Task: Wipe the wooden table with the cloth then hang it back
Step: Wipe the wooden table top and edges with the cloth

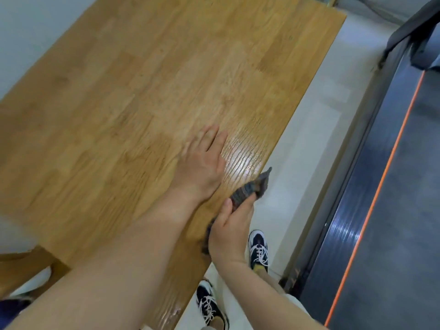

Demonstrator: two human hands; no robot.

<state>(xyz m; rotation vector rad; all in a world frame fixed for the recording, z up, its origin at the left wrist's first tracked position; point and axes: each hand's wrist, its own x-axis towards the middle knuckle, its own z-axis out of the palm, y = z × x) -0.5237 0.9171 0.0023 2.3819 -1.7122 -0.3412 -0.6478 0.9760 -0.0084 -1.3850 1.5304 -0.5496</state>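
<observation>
The wooden table (133,86) fills most of the view, its long right edge running diagonally toward me. My left hand (202,160) lies flat on the tabletop near that edge, fingers spread, holding nothing. My right hand (229,228) is at the table's edge, closed around a bunched grey cloth (247,190). One end of the cloth sticks out past the edge over the floor, and another part hangs below my palm. A glossy, wet-looking patch shines on the wood just beside the cloth.
Pale floor (316,120) runs along the table's right side, with my two dark sneakers (258,248) on it. A dark ribbed surface with an orange line (381,182) lies to the right. A wooden piece (21,265) shows at lower left.
</observation>
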